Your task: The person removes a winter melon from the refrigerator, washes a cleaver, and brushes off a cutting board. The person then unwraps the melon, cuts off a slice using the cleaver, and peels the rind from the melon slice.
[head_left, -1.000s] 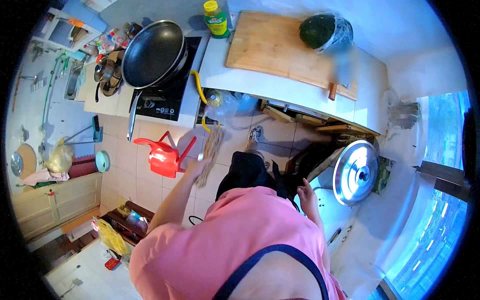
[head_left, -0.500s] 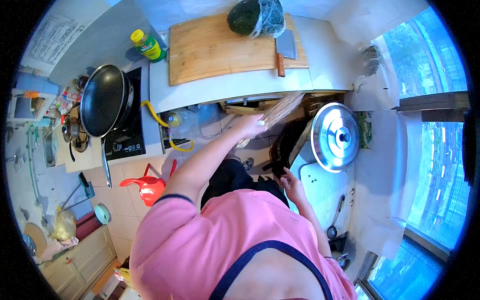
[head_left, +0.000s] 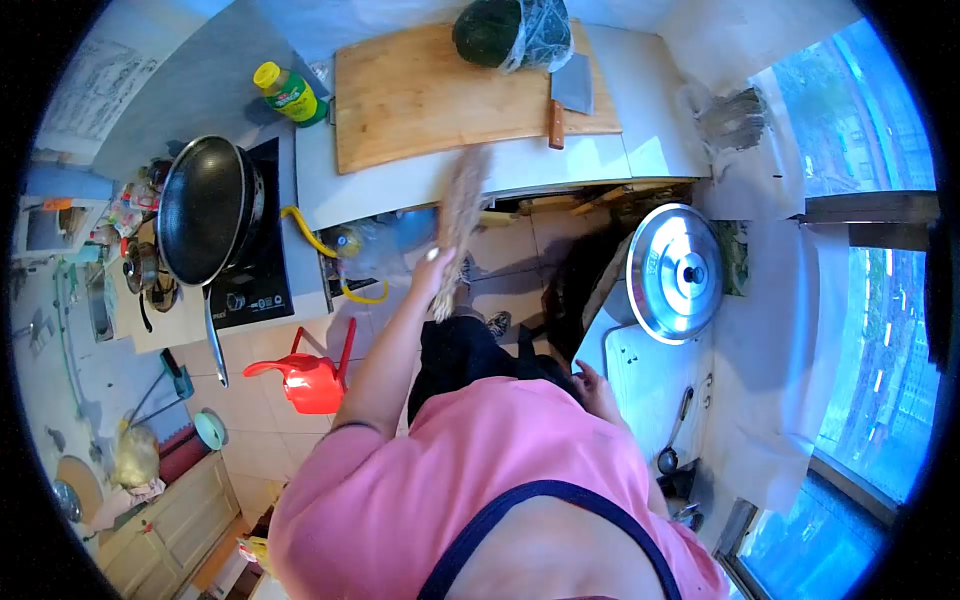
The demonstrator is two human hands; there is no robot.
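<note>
My left hand [head_left: 432,274] is closed around a straw whisk broom [head_left: 462,200], held over the floor in front of me. Its bristles point up toward the front edge of the counter and are blurred by motion, while the pale handle end sticks out below the hand. My right hand [head_left: 596,392] hangs beside the edge of the white side counter [head_left: 645,390], fingers loosely bent and apart, with nothing visible in them. Close to it, a large steel lid [head_left: 675,274] rests on that side counter above a dark space.
A cutting board [head_left: 430,100] bears a cleaver [head_left: 572,90] and a plastic-wrapped dark green melon or gourd [head_left: 490,32]. A frying pan [head_left: 205,210] sits on the induction cooktop [head_left: 262,290]. On the floor stands a red watering can [head_left: 312,385]. A ladle [head_left: 678,430] lies at right.
My left hand has swung the whisk broom leftward, and it now points more upright. My right hand has drawn back slightly toward my body.
</note>
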